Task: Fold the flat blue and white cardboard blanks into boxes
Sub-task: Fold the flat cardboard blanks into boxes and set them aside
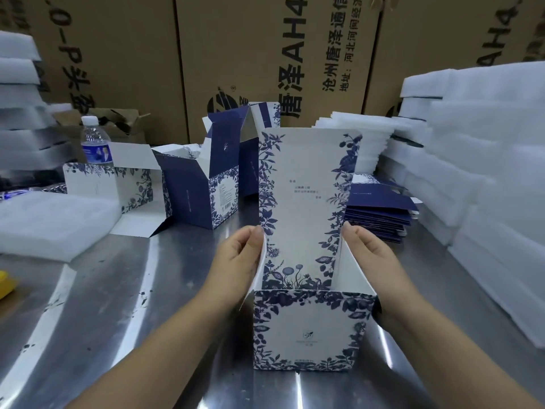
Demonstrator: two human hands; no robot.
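Far left, at the edge of the scratched steel table [118, 290], we note a small yellow object [6, 283], too cropped to identify. Behind it rises a stack of white foam sheets [17, 93], and a single white foam pad [50, 222] lies flat on the table. A clear plastic water bottle with a blue label [95, 140] stands upright behind an opened blue and white floral box lying on its side [118, 184]. Just right of that stands an upright dark blue cardboard box with its top flaps open [203, 190]. At centre, the left hand [236, 255] pinches the white left side flap of the half-folded blue and white floral cardboard box [309, 329], thumb inside, fingers outside. This box stands upright on the table near us, its long floral lid panel [306, 196] raised straight up at the back. The right hand [371, 255] pinches the right side flap the same way. Beyond the right hand lies a stack of flat dark blue cardboard blanks [380, 214]. Tall piles of white foam [472, 172] fill the right side. Brown printed shipping cartons [265, 54] wall off the back.
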